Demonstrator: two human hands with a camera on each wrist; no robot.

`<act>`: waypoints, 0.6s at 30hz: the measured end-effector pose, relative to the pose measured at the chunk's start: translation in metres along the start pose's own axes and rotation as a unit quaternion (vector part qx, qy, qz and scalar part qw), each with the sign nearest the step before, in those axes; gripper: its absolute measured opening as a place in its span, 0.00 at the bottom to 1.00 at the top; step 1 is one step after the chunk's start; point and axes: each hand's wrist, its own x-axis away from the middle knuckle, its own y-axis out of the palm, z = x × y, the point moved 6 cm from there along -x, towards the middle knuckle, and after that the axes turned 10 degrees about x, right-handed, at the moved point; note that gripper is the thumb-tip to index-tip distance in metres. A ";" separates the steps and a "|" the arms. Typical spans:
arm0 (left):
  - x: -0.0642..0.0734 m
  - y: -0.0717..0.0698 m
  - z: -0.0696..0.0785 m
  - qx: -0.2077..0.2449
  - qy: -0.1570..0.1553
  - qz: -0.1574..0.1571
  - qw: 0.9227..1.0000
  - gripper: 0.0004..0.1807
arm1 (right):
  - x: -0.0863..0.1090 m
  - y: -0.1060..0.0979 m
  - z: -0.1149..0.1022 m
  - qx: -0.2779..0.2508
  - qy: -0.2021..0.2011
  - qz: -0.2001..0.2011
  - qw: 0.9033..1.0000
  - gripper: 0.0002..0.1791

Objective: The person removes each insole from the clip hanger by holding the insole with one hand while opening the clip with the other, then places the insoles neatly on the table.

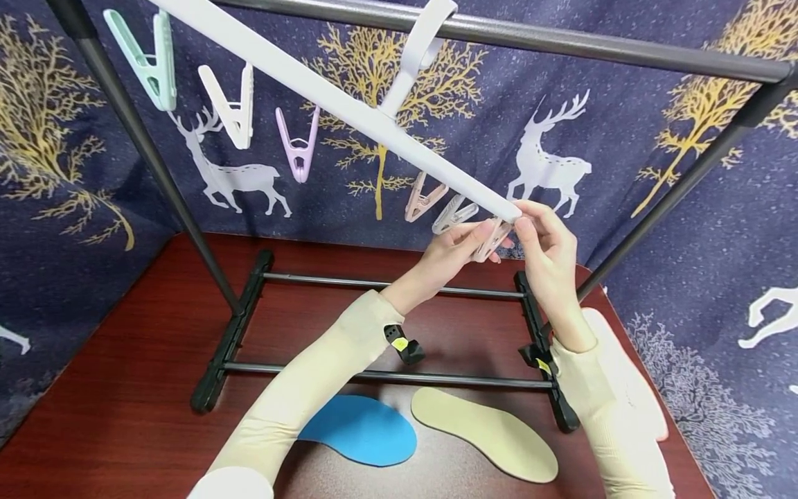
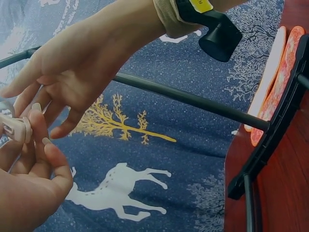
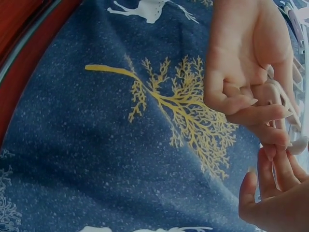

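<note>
A white clip hanger (image 1: 349, 114) hangs by its hook (image 1: 408, 62) from a dark rail, tilting down to the right. Near its lower end my left hand (image 1: 451, 249) grips a pale pink clothespin (image 1: 489, 244) between thumb and fingers. My right hand (image 1: 551, 239) pinches the tip of the hanger bar. A pink clip (image 1: 424, 201) and a grey-white clip (image 1: 454, 213) hang just left of my hands. Along the higher half are a mint clip (image 1: 152, 66), a white clip (image 1: 233, 111) and a purple clip (image 1: 299, 149). In the right wrist view, the held clothespin (image 3: 273, 92) is partly covered by fingers.
The black rack (image 1: 134, 132) stands on a reddish-brown table (image 1: 112, 360). A blue insole (image 1: 368, 430) and a beige insole (image 1: 492, 436) lie at the front. Pale insoles with red-orange patterning (image 2: 280, 82) lie beside the right foot. Patterned navy cloth (image 1: 461, 111) hangs behind.
</note>
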 end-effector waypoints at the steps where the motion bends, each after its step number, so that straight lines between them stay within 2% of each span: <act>1: 0.000 -0.001 0.000 0.001 -0.003 0.002 1.000 0.22 | -0.001 0.001 0.000 -0.001 0.000 0.001 1.000 0.12; 4: 0.001 -0.004 -0.001 0.002 -0.006 0.011 1.000 0.21 | -0.003 0.001 -0.001 -0.020 0.003 0.013 1.000 0.10; 8: 0.004 -0.010 0.001 -0.020 0.004 0.016 1.000 0.18 | -0.006 -0.002 -0.001 -0.051 0.005 0.035 0.998 0.09; 12: 0.011 -0.015 0.008 -0.095 0.001 -0.015 0.995 0.17 | -0.008 -0.007 -0.002 -0.065 0.001 0.047 0.997 0.09; 14: 0.016 -0.017 0.013 -0.146 -0.006 -0.048 0.988 0.17 | -0.009 -0.009 -0.002 -0.070 0.000 0.051 0.996 0.09; 18: 0.029 -0.021 0.029 -0.241 -0.022 -0.137 0.960 0.17 | -0.011 -0.012 -0.003 -0.086 -0.005 0.058 0.995 0.08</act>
